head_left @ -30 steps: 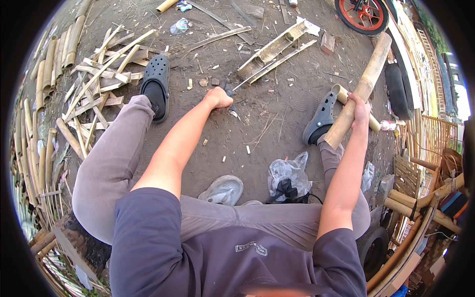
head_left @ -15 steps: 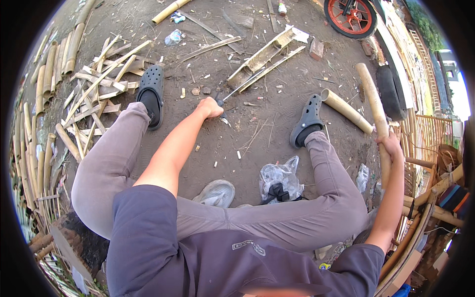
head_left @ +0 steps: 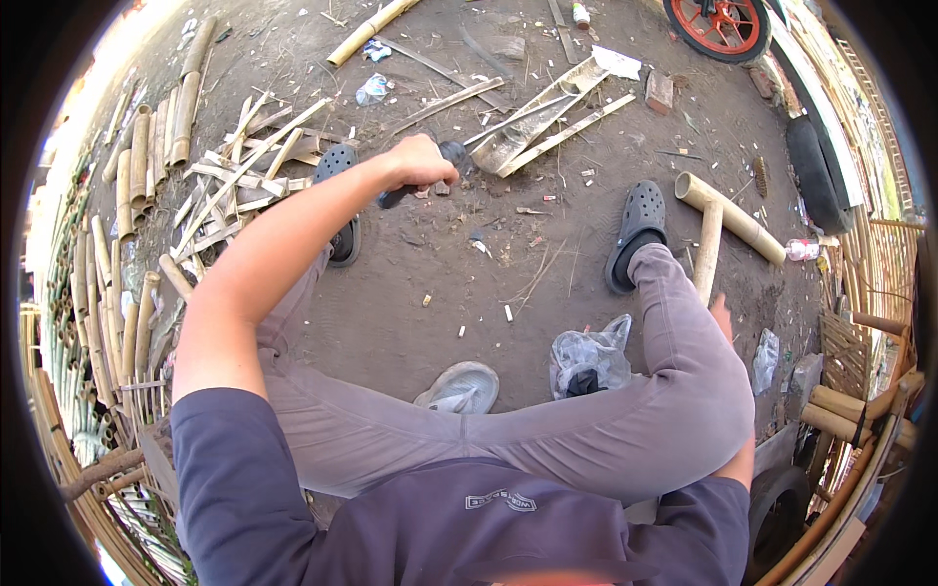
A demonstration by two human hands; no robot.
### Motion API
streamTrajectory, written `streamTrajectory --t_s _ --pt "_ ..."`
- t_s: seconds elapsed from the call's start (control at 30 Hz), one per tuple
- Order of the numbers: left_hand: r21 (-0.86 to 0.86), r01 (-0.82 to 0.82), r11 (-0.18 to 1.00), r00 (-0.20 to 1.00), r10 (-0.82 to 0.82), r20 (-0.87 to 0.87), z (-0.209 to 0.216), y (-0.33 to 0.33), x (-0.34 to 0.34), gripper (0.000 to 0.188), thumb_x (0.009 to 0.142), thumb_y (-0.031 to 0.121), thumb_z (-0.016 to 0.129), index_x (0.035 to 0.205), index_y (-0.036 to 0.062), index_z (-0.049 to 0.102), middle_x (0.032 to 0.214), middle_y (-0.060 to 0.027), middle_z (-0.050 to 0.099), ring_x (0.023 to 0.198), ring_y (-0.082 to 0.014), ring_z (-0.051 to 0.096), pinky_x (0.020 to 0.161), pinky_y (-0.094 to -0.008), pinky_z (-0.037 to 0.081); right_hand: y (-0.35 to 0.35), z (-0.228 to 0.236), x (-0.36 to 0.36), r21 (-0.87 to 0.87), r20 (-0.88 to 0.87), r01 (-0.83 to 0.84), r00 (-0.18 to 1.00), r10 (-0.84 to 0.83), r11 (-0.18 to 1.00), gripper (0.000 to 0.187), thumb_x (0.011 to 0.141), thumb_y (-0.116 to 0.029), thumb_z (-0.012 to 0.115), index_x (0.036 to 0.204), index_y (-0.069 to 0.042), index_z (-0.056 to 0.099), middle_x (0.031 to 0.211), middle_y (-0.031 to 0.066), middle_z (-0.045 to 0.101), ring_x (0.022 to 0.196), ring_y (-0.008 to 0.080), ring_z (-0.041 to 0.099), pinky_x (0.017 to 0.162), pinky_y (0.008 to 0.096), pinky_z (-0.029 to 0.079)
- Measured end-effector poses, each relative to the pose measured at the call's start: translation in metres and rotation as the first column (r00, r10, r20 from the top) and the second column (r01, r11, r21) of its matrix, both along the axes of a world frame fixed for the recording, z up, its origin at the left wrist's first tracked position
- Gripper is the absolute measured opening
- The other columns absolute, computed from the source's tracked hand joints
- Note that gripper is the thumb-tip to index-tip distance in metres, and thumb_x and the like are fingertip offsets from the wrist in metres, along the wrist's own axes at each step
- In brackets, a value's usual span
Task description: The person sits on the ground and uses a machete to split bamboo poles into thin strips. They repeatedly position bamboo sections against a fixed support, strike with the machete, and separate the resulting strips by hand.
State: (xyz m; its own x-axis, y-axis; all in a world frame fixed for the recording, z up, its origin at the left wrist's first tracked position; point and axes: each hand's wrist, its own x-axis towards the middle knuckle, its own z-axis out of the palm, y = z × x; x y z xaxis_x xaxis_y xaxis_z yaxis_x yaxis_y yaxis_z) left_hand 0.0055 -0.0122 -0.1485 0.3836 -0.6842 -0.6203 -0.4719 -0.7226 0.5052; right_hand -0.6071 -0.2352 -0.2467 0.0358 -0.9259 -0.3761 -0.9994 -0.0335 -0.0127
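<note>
Dark-handled blade tool (head_left: 445, 166) on the dirt ahead, near split bamboo slats (head_left: 532, 122); left hand (head_left: 418, 161) fingers wrapped tight round its handle; right hand (head_left: 721, 314) mostly hidden behind the knee, beside a bamboo pole (head_left: 706, 252); its finger state cannot be told.

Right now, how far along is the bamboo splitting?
Done: a heap of split strips lies on the left and longer slats lie ahead. In hand: the left hand grips a dark-handled knife; the right hand, mostly hidden behind the knee, is by an upright bamboo pole. Left: that pole and whole poles stacked at the left edge look uncut.
</note>
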Motion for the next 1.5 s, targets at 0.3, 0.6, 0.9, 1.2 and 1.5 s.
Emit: streamTrajectory --t_s 0.3,0.6,0.9,1.2,1.5 --pt "0.123 0.247 0.961 0.92 -0.273 0.282 0.04 -0.015 0.039 0.035 0.067 0.025 0.075 0.064 -0.008 0.064 0.062 -0.0182 0.066 0.054 -0.0235 0.066 0.056 -0.036 0.053 -0.066 0.096 0.261 0.269 -0.231 -0.786 0.509 0.829 0.557 0.058 0.087 -0.037 0.069 0.129 -0.004 0.05 0.114 0.0243 0.067 0.107 0.041 0.066 0.089 0.049 0.055" --pt "0.166 0.094 0.982 0.989 -0.111 0.1 -0.029 -0.006 0.044 0.027 0.072 0.02 0.073 0.065 -0.0048 0.064 0.057 -0.0118 0.062 0.048 -0.0174 0.059 0.046 -0.034 0.045 -0.046 -0.042 0.418 0.088 -0.195 -0.902 0.4 0.896 0.422 0.062 0.086 -0.026 0.067 0.138 0.001 0.044 0.145 0.0204 0.045 0.135 0.0363 0.044 0.101 0.0471 0.051" --pt "0.223 0.146 0.964 0.974 -0.179 0.137 -0.061 -0.024 0.063 0.029 0.072 0.019 0.069 0.068 -0.0092 0.064 0.061 -0.0172 0.063 0.054 -0.0219 0.065 0.052 -0.036 0.05 -0.015 -0.074 0.44 -0.06 -0.29 -0.93 0.365 0.885 0.364 0.072 0.09 -0.02 0.063 0.151 -0.001 0.03 0.16 0.0156 0.028 0.149 0.0322 0.027 0.112 0.0536 0.038" --pt "0.147 0.323 0.935 0.859 -0.355 0.368 -0.058 -0.027 0.06 0.041 0.069 0.025 0.068 0.075 -0.0149 0.067 0.075 -0.0294 0.068 0.073 -0.0341 0.072 0.069 -0.0396 0.057 -0.016 -0.092 0.437 -0.291 -0.234 -0.932 0.286 0.929 0.214 0.039 0.091 -0.013 0.057 0.128 -0.003 0.052 0.139 0.0143 0.054 0.138 0.0281 0.042 0.108 0.051 0.042" --pt "0.167 0.09 0.982 0.995 -0.095 0.022 -0.056 -0.024 0.047 0.029 0.072 0.024 0.073 0.067 -0.0031 0.062 0.061 -0.0087 0.06 0.051 -0.0142 0.056 0.049 -0.0315 0.044 -0.03 -0.094 0.442 -0.166 -0.175 -0.959 0.257 0.95 0.229 0.026 0.094 -0.013 0.052 0.118 -0.008 0.059 0.117 0.0106 0.067 0.124 0.0288 0.055 0.108 0.052 0.043"
